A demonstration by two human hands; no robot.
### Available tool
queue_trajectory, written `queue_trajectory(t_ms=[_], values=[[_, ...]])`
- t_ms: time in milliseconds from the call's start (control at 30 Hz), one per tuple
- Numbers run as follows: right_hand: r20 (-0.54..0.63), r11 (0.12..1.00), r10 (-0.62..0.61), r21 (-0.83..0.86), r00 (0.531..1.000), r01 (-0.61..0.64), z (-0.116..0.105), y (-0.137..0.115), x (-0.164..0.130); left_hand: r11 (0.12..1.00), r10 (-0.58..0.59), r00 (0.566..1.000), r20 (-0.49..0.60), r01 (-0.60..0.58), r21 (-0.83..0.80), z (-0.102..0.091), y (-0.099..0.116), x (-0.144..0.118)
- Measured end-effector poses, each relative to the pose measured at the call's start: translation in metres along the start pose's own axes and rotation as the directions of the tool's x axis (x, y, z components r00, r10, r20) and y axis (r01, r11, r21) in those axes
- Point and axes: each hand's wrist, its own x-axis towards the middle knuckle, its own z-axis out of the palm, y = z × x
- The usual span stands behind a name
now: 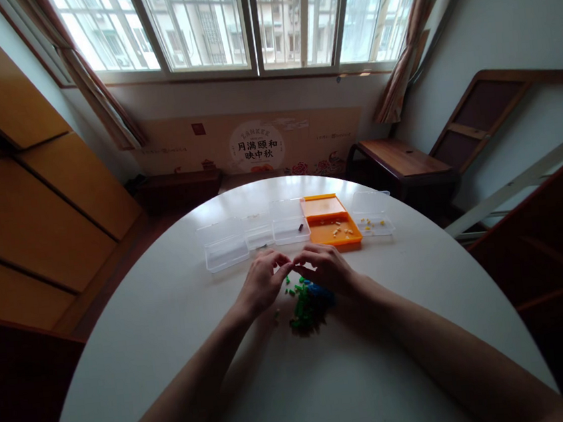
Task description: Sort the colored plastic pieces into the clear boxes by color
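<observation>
On the cream banner under the window we read "月满颐和 映中秋" inside a pale round badge; the smaller print beside it is too fine to make out. Our left hand and right hand meet fingertip to fingertip over the round white desk, both pinched narrow; whether they hold a small piece between them we cannot tell. Just below and between them lies the heap of small green and blue plastic bricks, touching the desk. Beyond the hands stands a row of trays: clear plastic boxes on the left, an orange plastic tray with a few pale bits in it, and another clear lidded box holding yellow bits. The far curved edge of the desk runs close behind that row. Bare desk spreads wide to the left, right and toward us.
</observation>
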Motion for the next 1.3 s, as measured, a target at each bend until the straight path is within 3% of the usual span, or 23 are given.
queue_trajectory(t_ms=[100, 300, 500, 667, 767, 1000, 1167, 1300], values=[[0.001, 0.995, -0.067, -0.073, 0.998, 0.067, 0.000, 0.001, 0.001, 1.000, 0.002, 1.000, -0.027, -0.001, 0.014, -0.001, 0.001, 0.000], [-0.006, 0.997, -0.035, -0.073, 0.999, 0.035, 0.001, 0.002, 0.004, 0.999, -0.013, 0.992, -0.123, 0.018, 0.040, -0.006, 0.007, -0.001], [-0.100, 0.981, 0.144, -0.118, 0.985, -0.155, 0.000, 0.017, 0.020, 0.998, -0.012, 0.986, -0.168, 0.023, 0.062, -0.007, 0.009, -0.002], [-0.243, 0.939, 0.323, -0.033, 0.914, -0.341, -0.003, 0.038, 0.042, 0.999, -0.033, 0.977, -0.211, 0.035, 0.004, -0.007, 0.005, -0.001], [-0.274, 0.923, 0.379, 0.038, 0.884, -0.384, -0.006, 0.045, 0.047, 0.999, -0.047, 0.975, -0.216, 0.042, -0.027, -0.007, 0.003, 0.000], [-0.226, 0.936, 0.351, 0.076, 0.909, -0.343, -0.013, 0.040, 0.027, 0.992, 0.088, 0.996, -0.004, -0.087, 0.090, -0.002, 0.007, -0.006], [-0.166, 0.961, 0.275, 0.045, 0.947, -0.271, -0.019, 0.033, 0.013, 0.929, 0.197, 0.966, 0.167, -0.238, 0.284, 0.004, 0.008, -0.012], [-0.157, 0.968, 0.251, 0.017, 0.955, -0.251, -0.020, 0.030, 0.007, 0.885, 0.238, 0.943, 0.234, -0.310, 0.347, 0.007, 0.008, -0.014]])
